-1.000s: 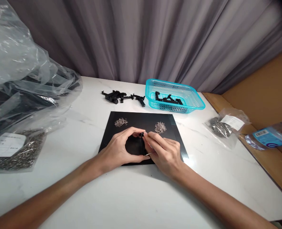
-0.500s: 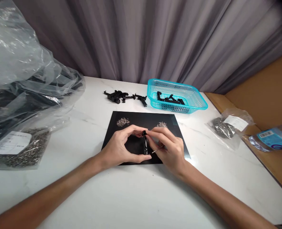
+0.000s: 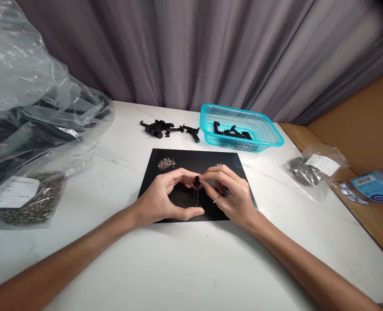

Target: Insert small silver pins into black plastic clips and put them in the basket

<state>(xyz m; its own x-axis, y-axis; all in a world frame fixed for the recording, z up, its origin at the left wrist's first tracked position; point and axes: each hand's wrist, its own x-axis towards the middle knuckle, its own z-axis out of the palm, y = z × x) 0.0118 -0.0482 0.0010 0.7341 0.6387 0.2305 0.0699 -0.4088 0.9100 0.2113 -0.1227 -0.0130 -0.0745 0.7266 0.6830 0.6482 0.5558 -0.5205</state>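
Between thumb and fingers, my left hand holds a narrow black plastic part lengthwise above the black mat. The fingertips of my right hand touch the far end of that part. A thin metal tool is also in my right hand, lying across the fingers. One pile of small metal pieces sits at the mat's back left. Another pile shows only in part behind my right hand.
Black plastic parts lie behind the mat, beside a turquoise basket holding more. Bags of metal pieces stand left and right. Large plastic wrapping fills the back left; a cardboard box is at right.
The metal tool's tip has moved away from the near end of the black part, and my right fingers have shifted at its far end. My left hand still holds the part.
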